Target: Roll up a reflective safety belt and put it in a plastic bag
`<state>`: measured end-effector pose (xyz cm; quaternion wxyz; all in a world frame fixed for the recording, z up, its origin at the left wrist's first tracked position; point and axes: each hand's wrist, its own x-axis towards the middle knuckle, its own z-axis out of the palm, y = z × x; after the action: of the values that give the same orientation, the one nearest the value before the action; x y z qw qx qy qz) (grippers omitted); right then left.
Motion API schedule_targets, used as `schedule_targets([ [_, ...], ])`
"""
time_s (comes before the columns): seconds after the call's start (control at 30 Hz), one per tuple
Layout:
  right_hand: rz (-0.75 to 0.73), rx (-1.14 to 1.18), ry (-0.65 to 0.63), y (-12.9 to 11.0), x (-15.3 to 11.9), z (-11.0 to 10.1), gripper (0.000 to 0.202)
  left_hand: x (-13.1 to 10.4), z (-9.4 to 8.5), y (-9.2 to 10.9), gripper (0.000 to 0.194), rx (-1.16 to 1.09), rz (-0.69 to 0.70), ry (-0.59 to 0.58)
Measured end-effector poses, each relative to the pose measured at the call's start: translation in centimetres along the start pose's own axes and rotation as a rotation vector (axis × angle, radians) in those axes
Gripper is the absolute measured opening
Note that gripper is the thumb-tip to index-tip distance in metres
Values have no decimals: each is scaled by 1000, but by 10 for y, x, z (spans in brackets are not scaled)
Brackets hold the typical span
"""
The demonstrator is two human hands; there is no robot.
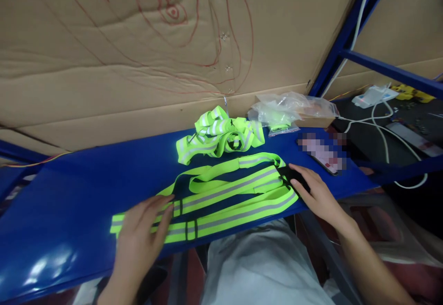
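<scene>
A neon-yellow reflective harness [228,194] with grey stripes lies stretched out on the blue table, its straps running side by side. Dark slider bands cross two of its straps near the left end. My left hand [143,226] rests over that end, fingers extended across the straps and thumb apart; it is slightly blurred. At the other end, my right hand [316,194] has thumb and fingers around a black piece [294,176] joined to the straps. Behind lies a crumpled heap of similar reflective straps [221,134].
Clear plastic bags [284,109], one with neon material inside, lie by a cardboard box [316,119]. A phone [323,155] is on the blue table [86,176] at right. A cardboard wall [104,88] stands behind; a blue frame [391,67] and white cables [384,134] are at right.
</scene>
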<state>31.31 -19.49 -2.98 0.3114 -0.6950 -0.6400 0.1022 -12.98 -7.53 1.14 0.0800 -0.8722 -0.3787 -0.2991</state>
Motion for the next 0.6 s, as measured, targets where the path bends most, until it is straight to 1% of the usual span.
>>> schedule_targets([
  [0.07,23,9,16,-1,0,-1,46,20,1,31,24,-96,125,-27],
  [0.1,33,7,30,-1,0,-1,45,30,3,45,25,-112,182,-72],
  [0.13,44,3,46,-1,-1,-3,45,40,6,56,24,-123,252,-89],
  [0.23,94,-9,71,0,-1,-7,45,68,16,77,19,-108,393,-98],
  [0.3,141,-3,59,0,-2,-11,47,83,25,86,19,-105,449,-111],
  [0.33,163,8,48,0,-1,-13,48,90,30,91,19,-123,466,-136],
  [0.37,183,26,34,-1,-1,-14,49,97,36,97,18,-158,464,-175],
  [0.4,198,51,19,-2,0,-15,49,102,42,104,18,-205,431,-227],
  [0.47,221,112,-15,-5,2,-16,48,110,55,122,27,-317,276,-370],
  [0.53,235,189,-35,-9,5,-16,47,115,68,140,39,-422,86,-555],
  [0.57,240,236,-38,-11,5,-15,46,116,75,148,43,-470,12,-634],
  [0.6,245,289,-42,-14,6,-14,46,116,81,154,44,-514,-43,-685],
])
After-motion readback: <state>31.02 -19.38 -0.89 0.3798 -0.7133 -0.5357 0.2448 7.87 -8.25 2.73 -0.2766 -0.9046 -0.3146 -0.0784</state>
